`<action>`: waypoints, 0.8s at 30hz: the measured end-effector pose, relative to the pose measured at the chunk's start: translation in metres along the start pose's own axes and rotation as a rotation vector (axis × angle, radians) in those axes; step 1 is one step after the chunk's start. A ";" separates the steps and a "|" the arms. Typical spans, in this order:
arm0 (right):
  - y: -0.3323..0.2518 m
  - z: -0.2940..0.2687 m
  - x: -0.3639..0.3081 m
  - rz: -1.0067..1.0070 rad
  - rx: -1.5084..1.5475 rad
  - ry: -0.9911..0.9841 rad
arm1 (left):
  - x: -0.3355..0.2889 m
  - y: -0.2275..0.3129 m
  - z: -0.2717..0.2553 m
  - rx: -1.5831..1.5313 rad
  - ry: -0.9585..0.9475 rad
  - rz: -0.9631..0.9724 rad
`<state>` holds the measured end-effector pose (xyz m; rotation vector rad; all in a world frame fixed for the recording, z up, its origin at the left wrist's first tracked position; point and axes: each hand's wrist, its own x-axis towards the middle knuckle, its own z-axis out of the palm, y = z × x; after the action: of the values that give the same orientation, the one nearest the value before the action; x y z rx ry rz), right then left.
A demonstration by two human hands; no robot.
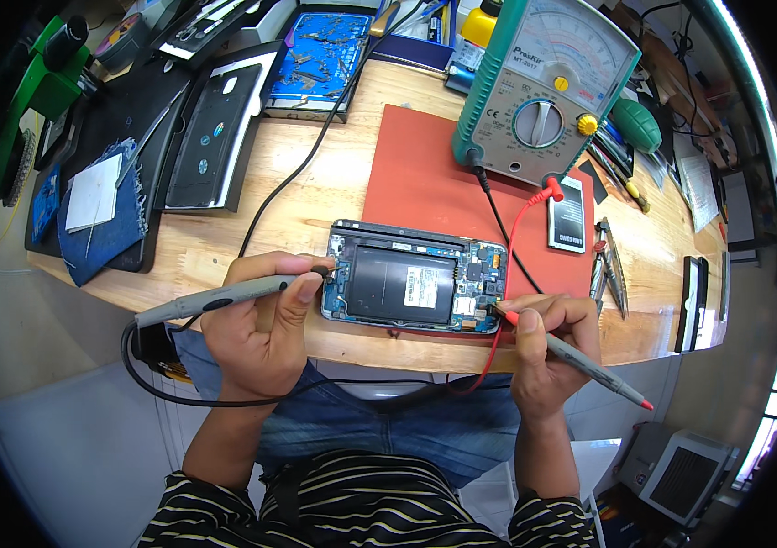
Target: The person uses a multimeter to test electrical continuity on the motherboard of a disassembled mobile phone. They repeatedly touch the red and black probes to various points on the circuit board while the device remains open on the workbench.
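Basically, opened phone (416,279) sits at the near edge of the wooden bench (306,210), guts up, partly on the red mat (425,164), its left end over bare wood. Long axis runs left-right, right end dipping slightly toward the wearer.

Key geometry: it lies between the two hands, one at each short end. Left hand (261,338) pinches the black test probe (215,297) between thumb and fingers, tip at the upper part of the left end. Right hand (548,352) grips the red-collared probe (597,370) pen-style, tip at the near right corner. Neither hand clearly nearer; the tips are most of the phone's length apart. Can't tell if either tip makes metal contact.

Beyond the phone: analog multimeter (548,91) stands toward the far right, red lead (516,228) and black lead plugged in. Loose battery (567,219) lies at the mat's right side, tweezers (612,274) just right of that. Green blower bulb (635,125) further back. Far left: denim cloth (87,237) with a white pad (94,194) on it.
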<state>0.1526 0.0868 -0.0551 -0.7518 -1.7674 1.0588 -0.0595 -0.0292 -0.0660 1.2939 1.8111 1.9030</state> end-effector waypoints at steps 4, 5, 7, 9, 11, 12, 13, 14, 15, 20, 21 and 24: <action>0.001 0.000 -0.001 0.006 -0.001 0.006 | -0.001 0.000 -0.001 -0.039 -0.014 0.020; 0.000 0.000 -0.001 0.002 0.000 0.003 | -0.001 0.000 -0.002 -0.029 -0.022 0.022; 0.000 0.001 -0.001 0.010 0.003 0.010 | -0.002 0.000 -0.001 -0.046 -0.026 0.010; -0.001 0.000 0.000 0.000 -0.002 0.002 | -0.002 0.000 -0.001 -0.044 -0.030 0.024; -0.002 0.000 -0.001 0.018 0.002 0.008 | -0.002 0.000 -0.001 -0.030 -0.046 0.030; -0.002 0.000 -0.001 0.016 -0.005 0.005 | -0.002 0.000 0.000 -0.034 -0.046 0.033; -0.002 0.000 -0.001 0.019 -0.004 0.006 | -0.002 0.000 0.000 -0.032 -0.045 0.036; -0.002 0.000 -0.001 0.028 0.000 0.012 | -0.002 0.000 0.000 -0.021 -0.046 0.046; -0.002 0.000 -0.001 0.020 -0.004 0.014 | -0.002 0.000 0.000 -0.027 -0.052 0.041; -0.002 0.001 0.000 0.017 -0.007 0.015 | -0.001 -0.001 0.001 -0.014 -0.050 0.057; -0.002 0.000 0.000 0.016 -0.006 0.015 | -0.001 -0.001 0.001 -0.013 -0.051 0.055; -0.002 -0.001 0.000 0.017 -0.004 0.007 | -0.001 -0.002 0.002 -0.014 -0.044 0.057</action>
<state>0.1532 0.0857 -0.0536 -0.7734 -1.7610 1.0629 -0.0584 -0.0282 -0.0680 1.3857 1.7544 1.8968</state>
